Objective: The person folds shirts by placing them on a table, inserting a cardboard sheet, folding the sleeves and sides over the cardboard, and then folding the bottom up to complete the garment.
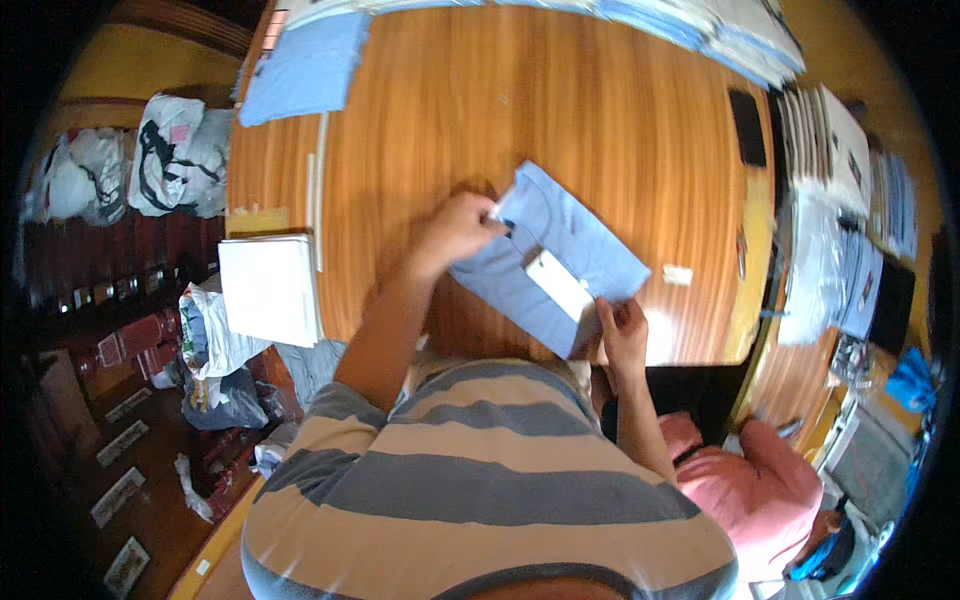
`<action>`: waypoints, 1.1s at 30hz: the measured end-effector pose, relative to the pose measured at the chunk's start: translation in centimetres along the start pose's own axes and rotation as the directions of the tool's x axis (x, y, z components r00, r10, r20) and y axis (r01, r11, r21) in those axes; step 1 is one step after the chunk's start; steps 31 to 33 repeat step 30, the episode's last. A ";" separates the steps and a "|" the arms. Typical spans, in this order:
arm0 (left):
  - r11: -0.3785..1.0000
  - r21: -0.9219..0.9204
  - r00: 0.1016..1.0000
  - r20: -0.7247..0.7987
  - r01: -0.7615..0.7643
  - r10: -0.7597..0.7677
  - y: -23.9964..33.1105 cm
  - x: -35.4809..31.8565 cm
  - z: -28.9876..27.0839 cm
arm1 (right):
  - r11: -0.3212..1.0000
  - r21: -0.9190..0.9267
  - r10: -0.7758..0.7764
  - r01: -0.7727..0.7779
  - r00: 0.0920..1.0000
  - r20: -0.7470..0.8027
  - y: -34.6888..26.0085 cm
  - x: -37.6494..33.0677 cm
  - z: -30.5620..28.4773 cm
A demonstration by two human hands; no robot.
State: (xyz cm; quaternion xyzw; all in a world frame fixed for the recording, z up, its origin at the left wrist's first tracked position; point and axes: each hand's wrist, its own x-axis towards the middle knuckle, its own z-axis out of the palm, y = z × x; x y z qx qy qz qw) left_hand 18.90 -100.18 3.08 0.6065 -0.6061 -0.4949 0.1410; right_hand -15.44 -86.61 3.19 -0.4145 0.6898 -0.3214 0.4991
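Note:
A folded light-blue garment (pixel 590 235) lies slantwise on the wooden table (pixel 450 100), close to my body. My left hand (pixel 458 236) grips its upper left edge, beside a small dark label and a white strip. Across the front of the garment lies a long white hang tag (pixel 558 285) with a small hole at one end. At the lower right edge, next to the tag's lower end, my right hand (pixel 626 335) pinches the garment between thumb and fingers. Its exact hold is partly hidden.
Folded blue garments (pixel 305 75) lie at the far left, with more stacks along the far edge. White sheets (pixel 268 288) are piled at the left. A black phone (pixel 746 128) and a small paper label (pixel 677 275) lie rightward. A person in pink (pixel 745 500) is at lower right.

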 end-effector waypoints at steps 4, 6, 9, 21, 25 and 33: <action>0.993 0.069 0.958 -0.264 -0.099 0.114 -0.5 -0.1 -6.4 | 0.994 0.095 -0.047 0.052 0.997 -0.055 -7.1 2.9 7.1; 0.994 0.102 0.921 -0.381 -0.051 0.086 -4.0 0.4 -14.3 | 0.976 0.104 -0.198 0.190 0.978 0.066 -12.1 7.9 13.1; 0.997 0.076 0.845 -0.533 0.006 0.036 -5.6 -0.6 -29.7 | 0.891 0.182 -0.444 0.416 0.881 0.160 -21.2 17.4 25.5; 0.985 0.000 0.740 -0.660 0.173 -0.130 -18.9 8.5 -47.2 | 0.867 -0.324 -0.318 0.379 0.921 0.226 -32.1 28.6 41.5; 0.936 0.317 0.299 -0.918 0.154 0.262 -16.0 -3.2 -37.9 | 0.796 -0.253 -0.404 0.550 0.794 0.454 -23.7 19.7 32.5; 0.998 0.056 0.284 -0.957 -0.018 0.058 -11.3 -21.8 -13.3 | 0.849 -0.243 0.018 0.469 0.434 0.901 -10.6 -0.4 25.8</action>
